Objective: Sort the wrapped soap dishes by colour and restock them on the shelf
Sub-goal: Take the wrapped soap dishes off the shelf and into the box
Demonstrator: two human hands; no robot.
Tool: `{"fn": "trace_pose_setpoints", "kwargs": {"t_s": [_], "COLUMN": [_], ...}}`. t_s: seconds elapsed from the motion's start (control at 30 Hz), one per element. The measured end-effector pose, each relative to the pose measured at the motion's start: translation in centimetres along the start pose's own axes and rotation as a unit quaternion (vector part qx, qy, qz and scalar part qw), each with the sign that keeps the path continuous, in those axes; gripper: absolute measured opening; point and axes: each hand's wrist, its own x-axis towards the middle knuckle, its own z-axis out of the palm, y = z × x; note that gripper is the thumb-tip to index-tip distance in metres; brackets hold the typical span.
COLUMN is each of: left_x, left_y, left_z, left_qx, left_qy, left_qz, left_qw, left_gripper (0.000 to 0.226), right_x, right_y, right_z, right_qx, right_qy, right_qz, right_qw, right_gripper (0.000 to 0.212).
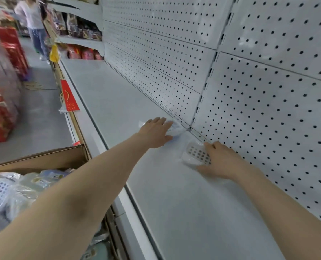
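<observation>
Your left hand [156, 132] lays its fingers [160, 121] flat on a pale blue plastic-wrapped soap dish [176, 128]. Your right hand [223, 162] grasps a white slotted wrapped soap dish [195, 154] — both sit on the grey metal shelf [118, 102], against the white pegboard back [249, 119]. You're placing them. Next, let go and reach for the brown cardboard box [43, 160] — your path looks unobstructed.

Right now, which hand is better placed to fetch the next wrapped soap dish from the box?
Left. The cardboard box sits beside the left arm, and the left hand lies flat; the right hand grips a white soap dish, farther away.
</observation>
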Motion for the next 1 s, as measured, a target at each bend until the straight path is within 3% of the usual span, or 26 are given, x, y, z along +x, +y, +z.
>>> {"fn": "trace_pose_setpoints", "kwargs": {"t_s": [0.23, 0.4, 0.53, 0.67, 0.83, 1.0], "left_x": [-0.3, -4.1, -8.8, -15.9, -26.4, -37.7], "left_y": [0.2, 0.0, -0.8, -2.8, -6.3, -8.9], "left_z": [1.0, 0.5, -1.1, -4.9, -8.0, -6.7], "left_qx": [0.039, -0.03, -0.042, -0.064, -0.086, -0.088], "left_qy": [-0.025, -0.034, 0.018, 0.071, 0.132, 0.095], "left_qz": [-0.066, -0.097, -0.081, -0.085, -0.122, -0.18], "left_qw": [0.997, 0.994, 0.996, 0.992, 0.98, 0.975], "left_gripper": [0.07, 0.051, 0.055, 0.071, 0.072, 0.068], "right_x": [-2.5, -3.0, -3.4, -5.1, -9.6, -16.7], "right_y": [1.1, 0.4, -0.6, -3.0, -10.2, -20.8], "right_z": [1.1, 1.9, 2.0, -0.3, -2.4, -0.7], "right_qx": [0.014, 0.042, 0.067, 0.101, 0.195, 0.231], "right_qy": [0.005, 0.027, 0.025, 0.09, 0.238, 0.264], "right_qz": [0.016, 0.048, 0.102, 0.115, 0.048, -0.039], "right_qw": [1.0, 0.998, 0.992, 0.984, 0.95, 0.936], "right_gripper": [0.094, 0.087, 0.086, 0.092, 0.084, 0.083]}}
